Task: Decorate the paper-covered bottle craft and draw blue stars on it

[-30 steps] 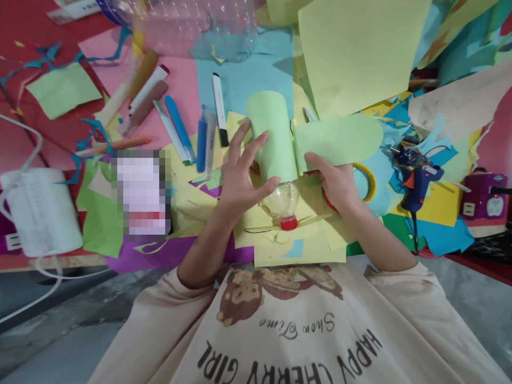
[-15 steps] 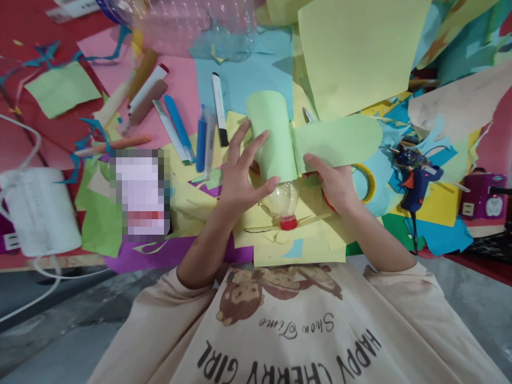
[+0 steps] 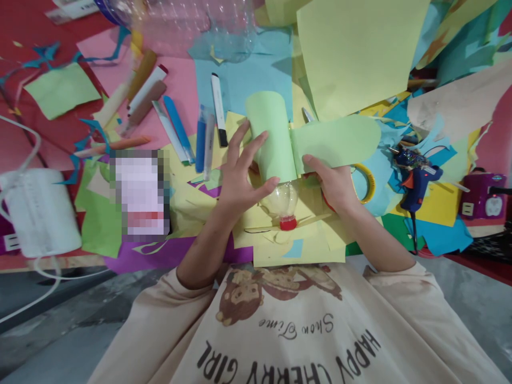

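A clear plastic bottle [image 3: 283, 198] with a red cap [image 3: 288, 222] lies with its capped neck toward me. Light green paper [image 3: 269, 133] is wrapped round its body, and a rounded green paper flap [image 3: 340, 140] sticks out to the right. My left hand [image 3: 242, 176] rests against the wrapped bottle from the left, fingers spread, fingertips and thumb touching the paper. My right hand [image 3: 338, 186] grips the flap near the bottle, thumb on top and the other fingers hidden beneath.
Several markers [image 3: 218, 109] lie to the left, near a blurred-out phone [image 3: 142, 194]. On the right are a yellow tape roll [image 3: 370, 184] and a blue glue gun [image 3: 418, 186]. A large clear bottle [image 3: 192, 24] lies at the back. Coloured paper and scraps cover the table.
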Available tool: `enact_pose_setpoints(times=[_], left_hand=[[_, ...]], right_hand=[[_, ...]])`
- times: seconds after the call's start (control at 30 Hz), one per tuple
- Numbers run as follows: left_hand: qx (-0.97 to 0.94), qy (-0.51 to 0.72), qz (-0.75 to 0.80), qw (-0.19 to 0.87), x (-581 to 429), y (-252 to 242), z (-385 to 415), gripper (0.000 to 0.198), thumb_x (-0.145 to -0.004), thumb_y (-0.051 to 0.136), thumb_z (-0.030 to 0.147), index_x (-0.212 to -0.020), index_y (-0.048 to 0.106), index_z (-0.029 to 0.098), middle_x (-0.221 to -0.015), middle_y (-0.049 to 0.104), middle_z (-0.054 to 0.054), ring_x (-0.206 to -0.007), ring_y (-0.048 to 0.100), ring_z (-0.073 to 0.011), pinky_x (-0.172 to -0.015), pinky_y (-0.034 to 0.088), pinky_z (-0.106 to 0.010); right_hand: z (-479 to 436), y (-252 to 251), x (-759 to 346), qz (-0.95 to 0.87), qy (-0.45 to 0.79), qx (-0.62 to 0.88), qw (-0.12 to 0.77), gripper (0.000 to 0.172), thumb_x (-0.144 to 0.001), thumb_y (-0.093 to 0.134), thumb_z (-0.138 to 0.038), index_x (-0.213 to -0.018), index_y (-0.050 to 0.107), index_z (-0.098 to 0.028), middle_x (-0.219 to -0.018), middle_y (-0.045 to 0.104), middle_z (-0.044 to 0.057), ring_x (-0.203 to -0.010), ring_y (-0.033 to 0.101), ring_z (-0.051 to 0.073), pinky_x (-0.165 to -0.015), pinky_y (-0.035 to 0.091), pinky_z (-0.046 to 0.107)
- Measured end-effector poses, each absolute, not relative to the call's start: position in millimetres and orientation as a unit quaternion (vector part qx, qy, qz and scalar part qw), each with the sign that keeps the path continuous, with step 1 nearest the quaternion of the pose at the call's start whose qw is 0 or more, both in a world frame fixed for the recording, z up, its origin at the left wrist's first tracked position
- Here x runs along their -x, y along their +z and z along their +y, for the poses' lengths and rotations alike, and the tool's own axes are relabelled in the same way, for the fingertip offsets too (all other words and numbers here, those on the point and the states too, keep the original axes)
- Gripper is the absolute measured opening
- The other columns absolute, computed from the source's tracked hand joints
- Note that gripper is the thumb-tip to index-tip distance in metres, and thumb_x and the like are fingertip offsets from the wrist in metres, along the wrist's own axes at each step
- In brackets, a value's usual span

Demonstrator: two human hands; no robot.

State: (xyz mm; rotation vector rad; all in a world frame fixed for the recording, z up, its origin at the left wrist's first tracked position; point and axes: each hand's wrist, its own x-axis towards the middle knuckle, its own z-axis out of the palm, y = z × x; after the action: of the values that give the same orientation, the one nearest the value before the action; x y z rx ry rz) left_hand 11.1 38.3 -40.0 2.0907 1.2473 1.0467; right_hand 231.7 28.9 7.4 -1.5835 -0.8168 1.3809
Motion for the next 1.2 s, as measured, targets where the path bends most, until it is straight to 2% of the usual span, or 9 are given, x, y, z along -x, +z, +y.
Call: enact_pose_setpoints(times=[0.2, 0.43, 0.53, 0.63, 0.87, 1.0, 1.2], left_hand=[[-0.777, 0.371, 0.446, 0.242, -9, -39, 39, 0.091, -0.08, 0.053, 0.088, -0.157, 0.035, 0.043, -0.169, 0.03, -0.004, -0.155, 0.033, -0.0387, -0.12, 0.044, -0.058], [-0.763, 0.359, 0.472, 0.257, -11, -38, 38, 0.09, -0.079, 0.056, 0.087, -0.155, 0.039, 0.042, -0.168, 0.032, -0.007, -0.155, 0.033, -0.0387, -0.119, 0.045, -0.057], [-0.759, 0.355, 0.481, 0.256, -10, -39, 38, 0.091, -0.078, 0.056, 0.088, -0.154, 0.04, 0.042, -0.168, 0.033, -0.007, -0.155, 0.033, -0.0383, -0.115, 0.049, -0.056], [-0.762, 0.367, 0.47, 0.252, -10, -40, 39, 0.089, -0.08, 0.056, 0.086, -0.155, 0.04, 0.042, -0.168, 0.034, -0.007, -0.155, 0.033, -0.039, -0.116, 0.048, -0.057], [-0.774, 0.373, 0.457, 0.231, -11, -41, 41, 0.082, -0.085, 0.06, 0.078, -0.156, 0.037, 0.045, -0.168, 0.034, -0.004, -0.154, 0.036, -0.0363, -0.114, 0.052, -0.053], [-0.779, 0.386, 0.449, 0.206, -12, -41, 41, 0.084, -0.085, 0.059, 0.079, -0.156, 0.038, 0.04, -0.166, 0.036, -0.006, -0.153, 0.038, -0.0378, -0.117, 0.047, -0.059], [-0.768, 0.363, 0.465, 0.248, -12, -41, 40, 0.083, -0.084, 0.057, 0.082, -0.155, 0.038, 0.043, -0.17, 0.03, 0.0, -0.157, 0.03, -0.037, -0.115, 0.051, -0.057]], right_hand=[[29, 8, -231, -0.336, 0.55, 0.635, 0.425, 0.025, -0.074, 0.08, -0.038, -0.091, 0.07, -0.023, -0.096, 0.072, 0.003, -0.089, 0.067, 0.019, -0.074, 0.058, 0.033], [30, 7, -232, -0.347, 0.557, 0.618, 0.433, 0.02, -0.075, 0.08, -0.037, -0.083, 0.069, -0.023, -0.095, 0.071, 0.002, -0.088, 0.066, 0.018, -0.079, 0.058, 0.033], [30, 4, -234, -0.366, 0.583, 0.593, 0.419, 0.025, -0.077, 0.078, -0.044, -0.071, 0.064, -0.024, -0.079, 0.066, 0.0, -0.077, 0.062, 0.016, -0.075, 0.056, 0.032], [30, 4, -235, -0.393, 0.596, 0.574, 0.401, 0.029, -0.08, 0.076, -0.044, -0.066, 0.061, -0.024, -0.067, 0.06, -0.002, -0.066, 0.057, 0.014, -0.069, 0.053, 0.031], [29, 14, -233, -0.411, 0.573, 0.599, 0.381, 0.031, -0.081, 0.074, -0.039, -0.061, 0.056, -0.023, -0.059, 0.056, -0.003, -0.058, 0.052, 0.012, -0.063, 0.048, 0.03], [29, 18, -231, -0.419, 0.562, 0.61, 0.369, 0.034, -0.081, 0.071, -0.036, -0.055, 0.053, -0.023, -0.055, 0.054, -0.003, -0.057, 0.052, 0.012, -0.065, 0.048, 0.03], [30, 18, -231, -0.43, 0.553, 0.615, 0.362, 0.033, -0.082, 0.067, -0.034, -0.055, 0.053, -0.022, -0.055, 0.054, -0.003, -0.058, 0.052, 0.012, -0.065, 0.048, 0.03]])
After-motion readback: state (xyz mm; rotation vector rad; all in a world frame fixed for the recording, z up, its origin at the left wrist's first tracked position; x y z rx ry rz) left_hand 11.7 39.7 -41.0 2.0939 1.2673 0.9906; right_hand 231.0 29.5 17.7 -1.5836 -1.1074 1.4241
